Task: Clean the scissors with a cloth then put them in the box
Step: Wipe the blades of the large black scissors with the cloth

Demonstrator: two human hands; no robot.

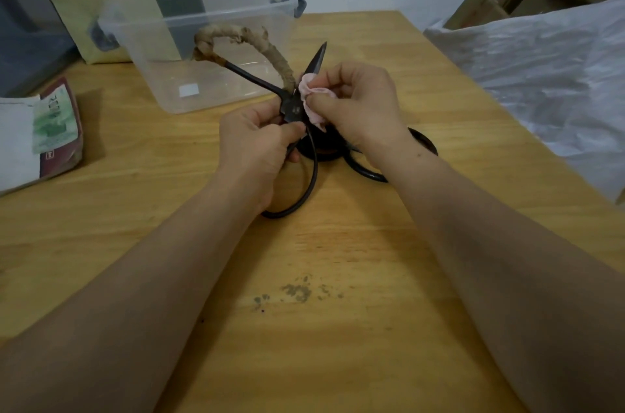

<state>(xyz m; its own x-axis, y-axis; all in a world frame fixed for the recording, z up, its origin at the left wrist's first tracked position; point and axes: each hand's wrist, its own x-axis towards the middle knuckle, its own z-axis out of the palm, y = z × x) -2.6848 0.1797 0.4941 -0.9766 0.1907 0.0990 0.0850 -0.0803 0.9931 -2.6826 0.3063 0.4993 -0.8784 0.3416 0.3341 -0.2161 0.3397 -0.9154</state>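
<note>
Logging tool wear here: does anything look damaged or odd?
Yes. The black metal scissors gripped by the left hand have mismatched handles: one loop is wrapped in frayed tan cloth strips, the other is bare. Dark specks also stain the wooden table.

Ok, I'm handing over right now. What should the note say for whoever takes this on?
Left hand: grips the black scissors near the pivot, held above the wooden table.
Right hand: pinches the pink cloth against a blade by the pivot.
Clear plastic box: open, behind the hands, with no scissors in it.
A second black pair lies on the table under the right wrist.
Done: wiping in progress, nothing boxed.
Left: finish wiping and box the scissors. I can't tell if the second pair is clean.
</note>
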